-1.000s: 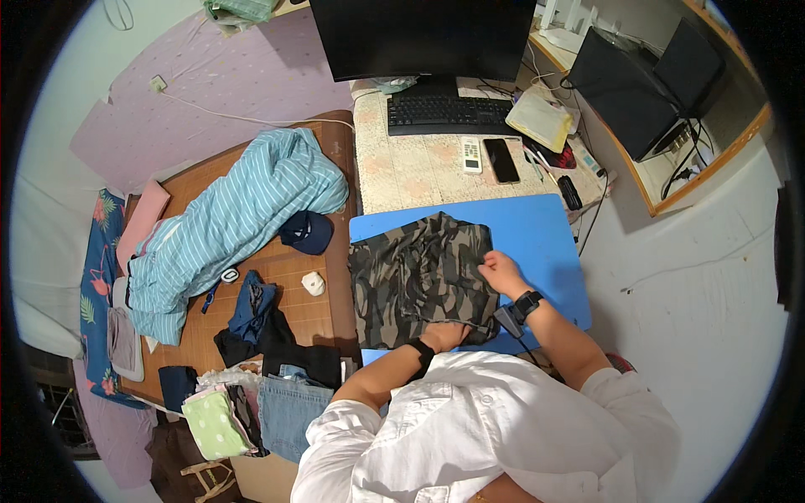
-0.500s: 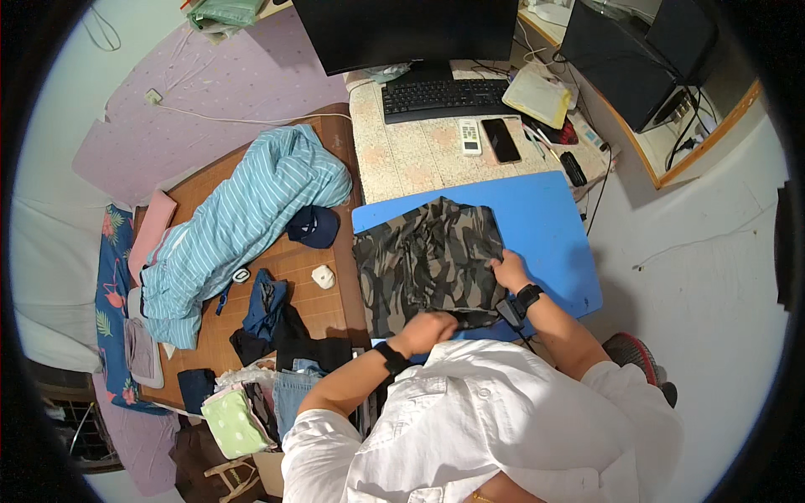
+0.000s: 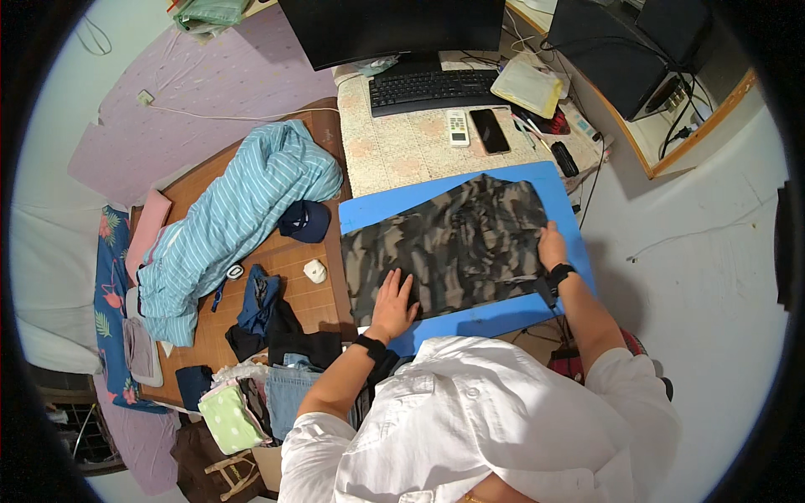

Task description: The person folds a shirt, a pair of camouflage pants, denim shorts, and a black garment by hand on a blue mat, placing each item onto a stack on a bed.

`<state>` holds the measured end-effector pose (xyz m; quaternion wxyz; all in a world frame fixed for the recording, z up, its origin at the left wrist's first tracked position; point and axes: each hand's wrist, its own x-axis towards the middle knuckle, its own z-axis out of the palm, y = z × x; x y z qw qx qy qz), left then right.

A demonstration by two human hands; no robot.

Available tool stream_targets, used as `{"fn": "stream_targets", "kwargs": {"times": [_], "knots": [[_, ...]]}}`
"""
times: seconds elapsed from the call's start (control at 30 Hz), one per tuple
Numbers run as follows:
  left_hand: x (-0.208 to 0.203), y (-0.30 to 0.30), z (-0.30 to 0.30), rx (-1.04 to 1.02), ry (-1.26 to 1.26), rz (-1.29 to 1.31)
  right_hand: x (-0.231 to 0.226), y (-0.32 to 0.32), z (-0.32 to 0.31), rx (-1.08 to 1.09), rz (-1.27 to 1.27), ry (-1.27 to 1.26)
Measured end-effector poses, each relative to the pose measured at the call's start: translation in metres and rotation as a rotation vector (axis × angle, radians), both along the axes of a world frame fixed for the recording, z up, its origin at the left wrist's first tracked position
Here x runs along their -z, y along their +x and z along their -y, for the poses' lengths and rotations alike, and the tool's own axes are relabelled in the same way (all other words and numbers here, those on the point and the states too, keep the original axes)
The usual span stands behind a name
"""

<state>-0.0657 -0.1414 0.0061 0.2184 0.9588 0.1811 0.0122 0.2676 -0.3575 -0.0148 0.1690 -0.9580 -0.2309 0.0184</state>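
Observation:
A green, brown and black camouflage garment lies spread over a blue tabletop. Its left part reaches to the tabletop's left edge, beside the bed. My left hand rests flat on the near left part of the cloth, fingers spread. At the garment's right edge, my right hand is closed on the cloth, with part of the fingers hidden. Whether it is trousers or a top I cannot tell for sure.
Behind the blue tabletop, a desk holds a keyboard, a white remote, a phone and a monitor. On the bed to the left lie a striped blue quilt, a dark cap and piled clothes.
The garment's right part has shifted right, and the cloth now spreads wider across the blue tabletop. My right hand moved right with its edge; my left hand opened flat and moved slightly left.

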Motion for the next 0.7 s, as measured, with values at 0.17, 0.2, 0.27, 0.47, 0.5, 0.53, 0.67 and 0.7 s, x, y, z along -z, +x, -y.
{"fn": "stream_targets", "kwargs": {"times": [0.17,0.2,0.27,0.47,0.5,0.53,0.67,0.7], "knots": [[0.008,-0.008,0.003,-0.069,0.015,-0.041,0.003,0.065,0.063,0.115,0.069,0.014],[0.007,-0.008,0.002,-0.074,0.019,-0.045,0.004,0.075,0.071,0.146,0.006,-0.101],[0.004,-0.008,0.002,-0.124,0.059,-0.084,0.008,0.085,0.078,0.171,-0.06,-0.211],[0.01,-0.004,0.0,-0.111,0.13,-0.163,-0.011,0.054,0.051,0.11,0.219,-0.073],[0.009,-0.004,-0.001,-0.112,0.118,-0.132,-0.02,0.047,0.041,0.027,0.234,0.046],[0.008,-0.006,-0.001,-0.113,0.107,-0.1,-0.023,0.036,0.028,-0.086,0.337,0.164],[0.015,-0.024,-0.017,-0.362,-0.006,0.174,-0.05,-0.045,-0.024,-0.446,0.102,0.314],[0.021,-0.032,-0.024,-0.474,0.003,0.213,-0.051,-0.065,-0.032,-0.548,-0.077,0.33]]}}
